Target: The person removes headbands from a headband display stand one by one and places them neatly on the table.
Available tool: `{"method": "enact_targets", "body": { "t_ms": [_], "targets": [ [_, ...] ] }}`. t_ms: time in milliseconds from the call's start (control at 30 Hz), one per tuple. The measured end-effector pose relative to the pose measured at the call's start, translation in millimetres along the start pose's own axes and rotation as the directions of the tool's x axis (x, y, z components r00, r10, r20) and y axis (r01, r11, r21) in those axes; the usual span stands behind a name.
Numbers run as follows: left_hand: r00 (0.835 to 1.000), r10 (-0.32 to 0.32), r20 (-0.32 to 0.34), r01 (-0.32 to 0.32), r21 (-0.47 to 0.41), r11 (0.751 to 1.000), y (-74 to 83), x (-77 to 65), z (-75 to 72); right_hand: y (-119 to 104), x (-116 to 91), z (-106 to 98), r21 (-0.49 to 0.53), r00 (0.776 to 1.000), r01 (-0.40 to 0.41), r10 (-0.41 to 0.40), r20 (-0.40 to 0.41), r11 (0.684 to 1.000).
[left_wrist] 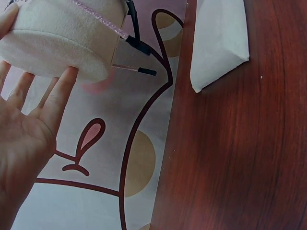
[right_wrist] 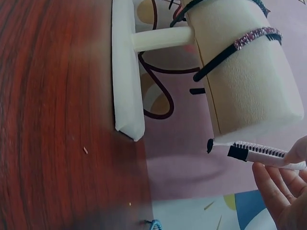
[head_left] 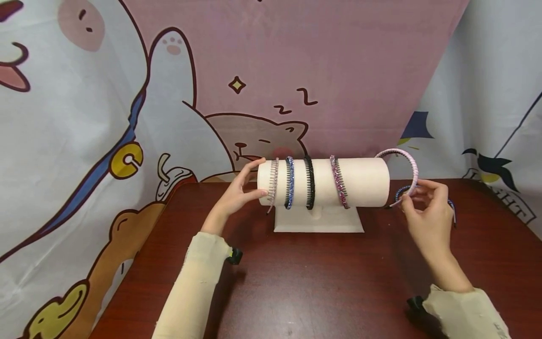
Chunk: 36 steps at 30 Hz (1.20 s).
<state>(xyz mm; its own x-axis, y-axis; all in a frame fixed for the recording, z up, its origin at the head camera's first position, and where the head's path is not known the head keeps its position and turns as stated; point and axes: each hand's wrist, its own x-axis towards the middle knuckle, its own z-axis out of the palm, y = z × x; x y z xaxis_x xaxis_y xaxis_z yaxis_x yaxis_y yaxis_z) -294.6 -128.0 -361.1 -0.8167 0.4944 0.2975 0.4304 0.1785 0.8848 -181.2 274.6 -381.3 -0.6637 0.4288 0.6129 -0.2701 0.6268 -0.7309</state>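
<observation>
A cream headband display stand [head_left: 368, 181], a padded roll on a post and base, stands across the table. My left hand [head_left: 235, 195] touches the roll's left end with extended, spread fingers and the thumb at its front edge. On the roll sit a pale pink glittery headband [head_left: 274, 181], a blue one [head_left: 290, 181], a black one [head_left: 310, 181] and a magenta one [head_left: 338, 181], all toothed. My right hand [head_left: 429, 216] pinches a pink wrapped headband [head_left: 414, 165] beside the roll's right end. In the right wrist view, that headband [right_wrist: 264, 155] shows inner teeth and a black tip.
A dark blue headband [head_left: 400, 190] lies on the table behind my right hand, partly hidden. The reddish-brown table [head_left: 296, 282] ends at a printed cartoon cloth [head_left: 360, 70] behind and at the sides. The stand's flat base [head_left: 296, 223] rests below the roll.
</observation>
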Motion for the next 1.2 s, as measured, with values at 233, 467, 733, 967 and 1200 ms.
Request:
{"method": "enact_targets", "body": {
  "t_ms": [233, 467, 733, 967, 1200],
  "targets": [
    [1.0, 0.008, 0.004, -0.008, -0.001, 1.0, 0.4, -0.3, 0.1, 6.1, 2.7, -6.3, -0.003, 0.999, -0.037, 0.037, -0.023, 0.999],
    [0.999, 0.032, 0.006, -0.032, -0.003, 0.999, -0.4, -1.7, -0.4, 9.7, 4.4, -13.6, 0.018, 0.998, -0.043, 0.044, -0.035, 0.999],
    [0.999, 0.035, 0.007, -0.035, -0.004, 0.999, -1.3, -1.5, 0.0, 19.7, 7.9, -22.4, 0.007, 0.997, -0.05, 0.05, -0.055, 0.999],
    [0.999, 0.041, 0.007, -0.041, 0.001, 0.999, -1.4, -1.3, -0.5, 25.7, 10.5, -31.1, -0.008, 0.994, -0.08, 0.079, -0.069, 0.997],
    [0.999, 0.039, 0.008, -0.039, 0.003, 0.999, -0.5, -0.9, 0.0, 29.6, 12.0, -40.1, -0.015, 0.993, -0.077, 0.075, -0.086, 0.997]
  ]
}}
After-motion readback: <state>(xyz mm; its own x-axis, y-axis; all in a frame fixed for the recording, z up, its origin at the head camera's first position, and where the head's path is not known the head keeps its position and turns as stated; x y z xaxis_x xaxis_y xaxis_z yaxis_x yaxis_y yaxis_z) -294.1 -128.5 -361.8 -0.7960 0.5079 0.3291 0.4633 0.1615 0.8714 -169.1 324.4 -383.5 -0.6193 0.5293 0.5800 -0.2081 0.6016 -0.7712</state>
